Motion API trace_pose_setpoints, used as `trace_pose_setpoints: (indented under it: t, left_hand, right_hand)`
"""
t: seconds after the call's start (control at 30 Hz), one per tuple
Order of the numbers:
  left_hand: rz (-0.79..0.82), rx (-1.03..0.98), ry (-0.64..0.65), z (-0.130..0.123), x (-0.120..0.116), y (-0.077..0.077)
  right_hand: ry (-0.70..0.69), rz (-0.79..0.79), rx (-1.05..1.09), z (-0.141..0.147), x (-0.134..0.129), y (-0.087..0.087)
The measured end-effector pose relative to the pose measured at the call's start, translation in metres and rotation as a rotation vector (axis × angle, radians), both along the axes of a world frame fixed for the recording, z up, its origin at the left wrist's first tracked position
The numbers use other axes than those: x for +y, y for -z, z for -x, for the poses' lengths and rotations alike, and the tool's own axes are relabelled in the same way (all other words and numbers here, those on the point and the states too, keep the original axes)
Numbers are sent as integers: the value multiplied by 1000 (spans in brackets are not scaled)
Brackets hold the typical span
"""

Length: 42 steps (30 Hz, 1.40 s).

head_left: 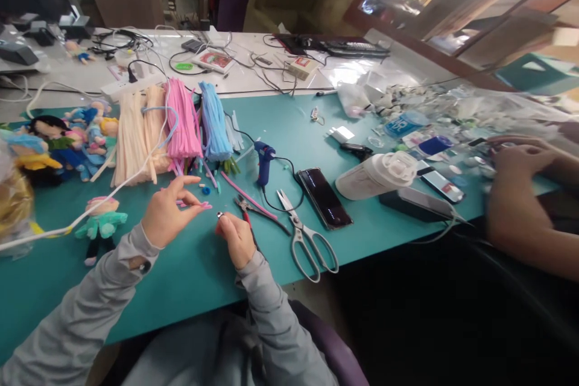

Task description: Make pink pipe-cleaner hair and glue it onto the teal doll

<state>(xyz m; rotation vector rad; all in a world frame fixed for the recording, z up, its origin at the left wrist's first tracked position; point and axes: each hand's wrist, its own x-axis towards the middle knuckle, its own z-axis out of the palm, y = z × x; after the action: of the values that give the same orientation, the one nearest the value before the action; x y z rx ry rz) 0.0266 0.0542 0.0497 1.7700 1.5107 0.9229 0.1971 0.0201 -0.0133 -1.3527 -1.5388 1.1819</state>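
Between the thumb and fingers of my left hand (169,211) is a short pink-purple piece (205,205). My right hand (237,240) is closed around a small tool with a metal tip (220,215) and what looks like a red handle, mostly hidden by the fingers. Just beyond the right hand lie red-and-black pliers (253,208) and a pink stem (246,195). A doll in a green dress (100,223) lies left of my left hand. Bundles of cream (131,139), pink (183,120) and blue (216,123) stems lie behind the hands.
A blue glue gun (264,164), scissors (304,238), a phone (324,198) and a white tumbler (377,176) are to the right. A white cable (113,194) crosses the left side. Another person's arms (520,193) rest at the far right, near plastic bags.
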Motion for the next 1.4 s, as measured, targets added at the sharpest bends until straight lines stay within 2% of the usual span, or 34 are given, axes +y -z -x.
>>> trace_pose_setpoints:
  t: [0.23,1.4]
  left_hand:
    - [7,34,43,8,-2,-2]
    - [41,-39,-16,5,-4,-2]
  right_hand:
    - [10,-23,-59,5,2,1]
    - [8,3,-151,9,3,-10]
